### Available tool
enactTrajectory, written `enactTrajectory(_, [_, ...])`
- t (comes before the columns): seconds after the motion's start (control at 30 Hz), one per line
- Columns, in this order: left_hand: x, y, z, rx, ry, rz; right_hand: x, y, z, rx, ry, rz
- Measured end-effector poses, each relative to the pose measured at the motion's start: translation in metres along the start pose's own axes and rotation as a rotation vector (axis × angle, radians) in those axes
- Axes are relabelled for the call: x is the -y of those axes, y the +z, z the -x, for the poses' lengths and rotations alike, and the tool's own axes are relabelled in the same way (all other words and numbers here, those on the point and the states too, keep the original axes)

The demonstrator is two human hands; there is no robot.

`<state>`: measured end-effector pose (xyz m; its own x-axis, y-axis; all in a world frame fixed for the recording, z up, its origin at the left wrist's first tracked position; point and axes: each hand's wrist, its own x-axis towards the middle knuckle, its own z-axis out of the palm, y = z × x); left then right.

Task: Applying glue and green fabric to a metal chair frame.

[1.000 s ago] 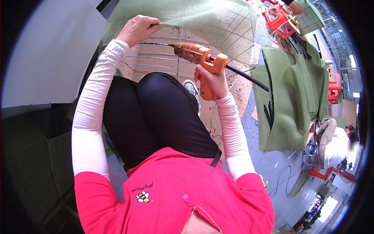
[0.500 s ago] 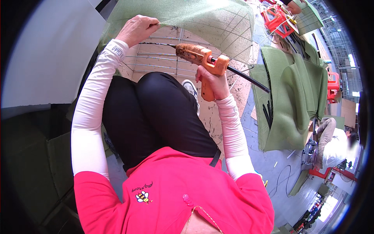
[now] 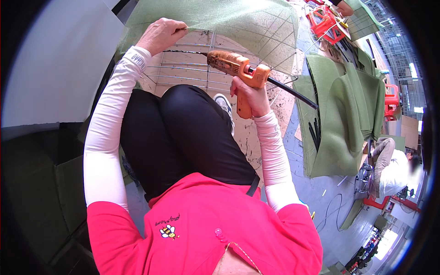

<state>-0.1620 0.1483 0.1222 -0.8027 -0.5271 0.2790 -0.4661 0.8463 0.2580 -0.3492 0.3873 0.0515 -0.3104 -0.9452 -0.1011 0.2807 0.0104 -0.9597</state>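
Observation:
My left hand (image 3: 161, 35) pinches the near edge of a sheer green mesh sheet (image 3: 220, 16) between thumb and fingers. The mesh lies over a metal wire frame (image 3: 183, 68), whose bars show below its edge. My right hand (image 3: 253, 96) is wrapped round the handle of an orange glue gun (image 3: 229, 63). Dark stains cover the gun's front end, and its thin dark nozzle points left at the wire, just below my left hand. Out of the gun's back sticks a long black glue stick (image 3: 293, 93).
Green mesh sheets (image 3: 343, 119) lie piled on the right, with black sticks (image 3: 315, 133) beside them. Red plastic stools (image 3: 324, 23) stand farther off. Another person (image 3: 394, 174) sits at the far right. A large white panel (image 3: 50, 64) rises at my left.

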Motion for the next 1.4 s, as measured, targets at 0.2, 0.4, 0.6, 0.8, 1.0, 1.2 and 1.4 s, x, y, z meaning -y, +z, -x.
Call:
enactTrajectory(0.2, [0.000, 0.001, 0.000, -0.002, 0.001, -0.001, 0.001, 0.002, -0.002, 0.011, -0.011, 0.021])
enactTrajectory(0.4, [0.002, -0.001, 0.000, 0.003, -0.010, 0.011, 0.004, -0.001, 0.003, 0.000, -0.001, 0.032])
enactTrajectory(0.6, [0.002, -0.001, 0.000, 0.013, -0.017, 0.016, 0.001, -0.004, 0.003, -0.025, -0.014, -0.024])
enactTrajectory(0.8, [0.003, -0.001, -0.001, 0.011, 0.004, -0.007, 0.001, -0.006, 0.006, -0.017, -0.014, -0.024])
enactTrajectory(1.0, [0.003, 0.001, 0.000, 0.015, -0.001, 0.000, 0.001, -0.007, 0.006, -0.024, -0.035, -0.050])
enactTrajectory(1.2, [0.004, 0.000, 0.000, -0.010, 0.009, 0.004, 0.001, -0.012, 0.007, -0.005, -0.003, 0.026])
enactTrajectory(1.4, [0.004, -0.001, 0.001, -0.006, 0.005, 0.005, 0.000, -0.010, 0.008, -0.028, -0.024, -0.033])
